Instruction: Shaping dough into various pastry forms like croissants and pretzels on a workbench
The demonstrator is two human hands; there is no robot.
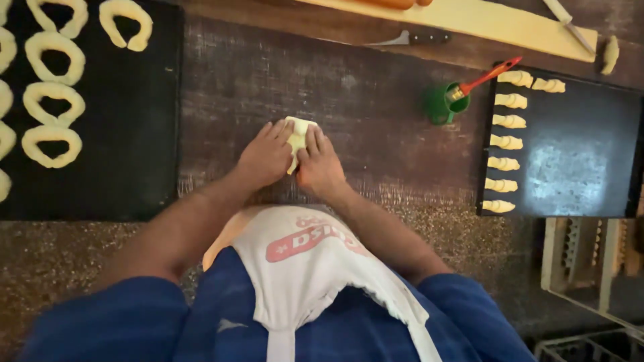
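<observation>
While both hands press down on it, the piece of dough (pixel 297 137) lies near the middle of the dark wooden tabletop (pixel 376 107), between the left hand (pixel 267 155) and the right hand (pixel 319 163): item one, pale yellow, soft-looking, partly rolled or folded, its upper end squared off and its lower end hidden under the fingers. Neither hand is clenched; the left lies flat with fingers spread over the dough's left edge, the right pinches and presses its right edge with fingertips bent. Risks, as I judge them: uneven pressure from the two hands could leave the roll lopsided or tear the thin sheet; dough this soft may stick to the bare wood and stretch when lifted; too loose a roll could open up afterwards. Item two, left: a black baking tray (pixel 127 134) holding ring-shaped and horseshoe-shaped dough pieces (pixel 54 100). Item three, right: a second black tray (pixel 577 154) with a column of small rolled dough pieces (pixel 506 142) along its left side. Item four: a green cup (pixel 441 102) holding a red-handled brush (pixel 486 78), standing well apart from the hands. Item five, far edge: a knife (pixel 412 38) beside a long pale board (pixel 469 20).
</observation>
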